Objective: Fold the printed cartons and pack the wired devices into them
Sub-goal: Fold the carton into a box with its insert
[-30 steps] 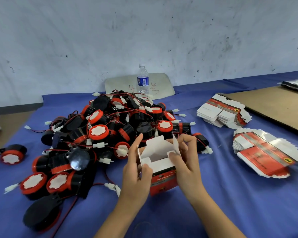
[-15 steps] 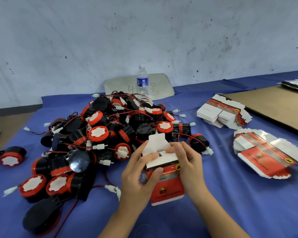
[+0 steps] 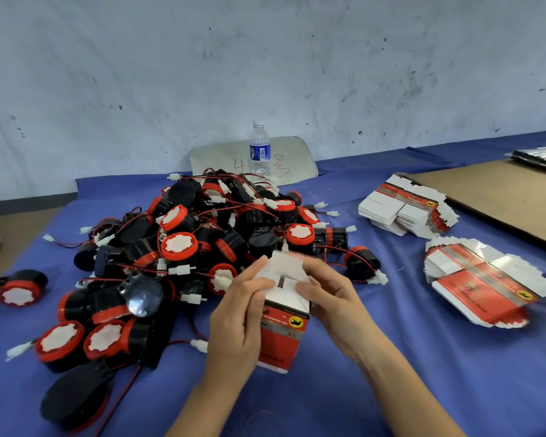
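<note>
A red and white printed carton point(image 3: 281, 335) stands upright in front of me over the blue cloth, its white top flaps partly folded down. My left hand point(image 3: 237, 323) grips its left side with fingers over the flaps. My right hand point(image 3: 331, 298) holds the right side, its fingers pressing a flap. A big pile of black and red wired devices point(image 3: 202, 241) lies behind and to the left. Two stacks of flat cartons lie at the right: a far stack point(image 3: 407, 209) and a near stack point(image 3: 479, 279).
A water bottle point(image 3: 260, 149) stands at the back by the wall, before a pale board. One loose device point(image 3: 21, 291) lies at the far left. A brown cardboard sheet point(image 3: 501, 197) covers the right back corner. Blue cloth point(image 3: 454, 373) spreads around the carton.
The carton was open with its flaps up; both hands have turned it upright and pressed the top flaps down over the opening.
</note>
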Demonstrator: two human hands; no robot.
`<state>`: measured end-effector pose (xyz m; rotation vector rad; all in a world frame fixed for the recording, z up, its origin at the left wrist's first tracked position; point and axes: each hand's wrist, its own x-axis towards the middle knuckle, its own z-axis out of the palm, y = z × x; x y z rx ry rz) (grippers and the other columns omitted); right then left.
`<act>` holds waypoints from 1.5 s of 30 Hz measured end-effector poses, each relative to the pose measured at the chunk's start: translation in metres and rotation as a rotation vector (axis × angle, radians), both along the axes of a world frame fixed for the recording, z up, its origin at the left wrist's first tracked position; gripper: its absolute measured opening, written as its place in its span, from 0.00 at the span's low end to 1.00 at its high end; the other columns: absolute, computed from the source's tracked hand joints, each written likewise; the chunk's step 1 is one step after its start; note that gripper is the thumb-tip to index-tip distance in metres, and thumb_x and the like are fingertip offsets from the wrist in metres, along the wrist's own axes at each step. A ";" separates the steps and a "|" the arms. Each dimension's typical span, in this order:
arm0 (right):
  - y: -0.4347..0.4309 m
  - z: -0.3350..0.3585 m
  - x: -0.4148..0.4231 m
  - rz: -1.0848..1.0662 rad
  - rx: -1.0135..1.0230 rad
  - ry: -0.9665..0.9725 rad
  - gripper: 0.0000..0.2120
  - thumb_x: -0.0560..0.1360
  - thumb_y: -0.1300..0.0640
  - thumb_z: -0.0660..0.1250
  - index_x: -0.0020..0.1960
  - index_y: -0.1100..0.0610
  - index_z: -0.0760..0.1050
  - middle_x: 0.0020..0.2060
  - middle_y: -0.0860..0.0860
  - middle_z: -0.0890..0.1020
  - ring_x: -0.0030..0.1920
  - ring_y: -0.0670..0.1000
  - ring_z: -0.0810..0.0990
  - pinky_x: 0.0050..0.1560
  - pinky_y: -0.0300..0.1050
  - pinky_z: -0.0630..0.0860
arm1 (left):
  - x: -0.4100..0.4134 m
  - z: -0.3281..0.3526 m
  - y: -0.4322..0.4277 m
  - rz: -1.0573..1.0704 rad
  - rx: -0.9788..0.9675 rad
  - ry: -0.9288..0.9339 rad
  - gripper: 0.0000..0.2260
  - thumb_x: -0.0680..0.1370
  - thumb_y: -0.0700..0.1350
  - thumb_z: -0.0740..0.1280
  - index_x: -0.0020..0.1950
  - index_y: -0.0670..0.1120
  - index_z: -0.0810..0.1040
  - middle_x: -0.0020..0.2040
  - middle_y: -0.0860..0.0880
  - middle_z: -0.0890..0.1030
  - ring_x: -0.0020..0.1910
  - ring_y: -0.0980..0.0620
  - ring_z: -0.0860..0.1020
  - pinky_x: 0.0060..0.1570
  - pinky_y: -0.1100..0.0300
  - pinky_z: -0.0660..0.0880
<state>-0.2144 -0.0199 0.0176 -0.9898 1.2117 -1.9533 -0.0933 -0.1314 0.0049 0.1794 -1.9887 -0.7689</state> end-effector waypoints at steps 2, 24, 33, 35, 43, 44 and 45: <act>0.000 0.004 0.003 -0.015 0.047 0.022 0.11 0.72 0.55 0.69 0.53 0.52 0.83 0.51 0.50 0.83 0.49 0.49 0.81 0.43 0.43 0.78 | -0.002 -0.002 0.001 0.000 0.026 0.013 0.13 0.83 0.54 0.52 0.54 0.54 0.75 0.72 0.54 0.69 0.68 0.64 0.69 0.59 0.69 0.70; -0.002 -0.002 0.002 0.038 0.297 -0.018 0.28 0.70 0.65 0.69 0.65 0.44 0.73 0.57 0.58 0.80 0.49 0.53 0.82 0.44 0.45 0.78 | -0.001 -0.012 0.012 -0.060 0.099 -0.237 0.47 0.62 0.65 0.72 0.71 0.75 0.44 0.74 0.60 0.64 0.70 0.51 0.68 0.64 0.45 0.71; -0.004 -0.001 -0.003 0.211 0.175 -0.341 0.28 0.64 0.67 0.65 0.63 0.54 0.75 0.51 0.57 0.81 0.49 0.57 0.81 0.44 0.49 0.80 | 0.003 -0.010 0.009 -0.097 0.135 -0.174 0.46 0.63 0.61 0.75 0.74 0.69 0.51 0.69 0.63 0.67 0.67 0.58 0.70 0.60 0.66 0.72; -0.004 0.000 -0.004 0.223 0.207 -0.340 0.28 0.64 0.68 0.65 0.62 0.53 0.76 0.50 0.58 0.81 0.46 0.57 0.81 0.41 0.48 0.81 | 0.003 -0.009 0.010 -0.110 0.117 -0.172 0.46 0.64 0.60 0.75 0.74 0.68 0.51 0.69 0.63 0.67 0.67 0.61 0.70 0.59 0.71 0.70; -0.002 0.002 -0.006 0.230 0.098 -0.449 0.24 0.68 0.60 0.64 0.64 0.54 0.75 0.58 0.55 0.81 0.53 0.55 0.81 0.49 0.50 0.78 | 0.001 -0.006 0.014 -0.102 0.097 -0.122 0.44 0.64 0.61 0.74 0.74 0.66 0.54 0.72 0.61 0.64 0.70 0.59 0.65 0.61 0.74 0.64; 0.000 0.003 -0.007 0.202 0.065 -0.473 0.24 0.68 0.58 0.65 0.65 0.54 0.74 0.58 0.55 0.81 0.54 0.54 0.81 0.51 0.49 0.78 | 0.001 -0.006 0.014 -0.100 0.101 -0.119 0.44 0.65 0.63 0.74 0.74 0.66 0.53 0.72 0.61 0.63 0.71 0.58 0.64 0.63 0.73 0.63; 0.001 0.004 -0.008 0.167 0.033 -0.480 0.25 0.68 0.57 0.65 0.66 0.53 0.74 0.58 0.55 0.81 0.53 0.53 0.81 0.50 0.47 0.78 | 0.001 -0.007 0.013 -0.096 0.099 -0.120 0.44 0.65 0.65 0.73 0.74 0.67 0.52 0.73 0.63 0.62 0.72 0.58 0.62 0.64 0.73 0.61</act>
